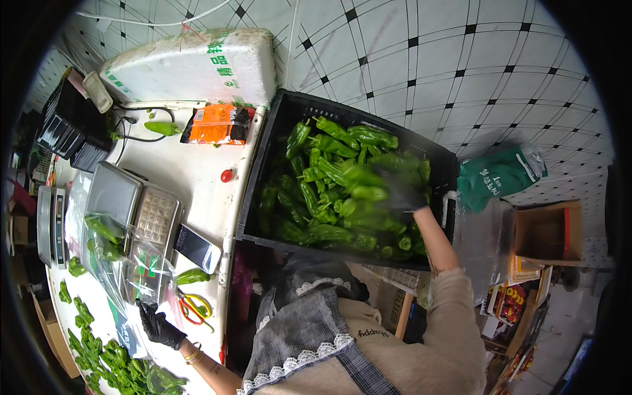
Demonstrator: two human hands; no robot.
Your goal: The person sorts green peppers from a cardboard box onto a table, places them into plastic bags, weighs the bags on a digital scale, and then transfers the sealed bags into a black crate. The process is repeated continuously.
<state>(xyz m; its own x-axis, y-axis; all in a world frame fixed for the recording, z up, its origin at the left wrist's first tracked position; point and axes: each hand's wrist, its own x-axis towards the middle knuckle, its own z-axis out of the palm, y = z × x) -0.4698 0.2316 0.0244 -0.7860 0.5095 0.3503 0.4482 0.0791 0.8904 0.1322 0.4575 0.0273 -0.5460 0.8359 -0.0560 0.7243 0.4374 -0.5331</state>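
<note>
My left hand, in a black glove, pinches the edge of a clear plastic bag on the white table. Several green peppers show inside the bag, which lies partly over a scale with a keypad. On the right, my black-gloved right hand is inside a black plastic crate full of long green peppers. The hand and the peppers beside its fingers are motion-blurred. Whether it grips any of them is unclear.
A phone, red-and-yellow-handled scissors and a cherry tomato lie on the table. Loose green peppers cover its near left end. A white foam box stands behind, beside an orange packet. A cardboard box is at right.
</note>
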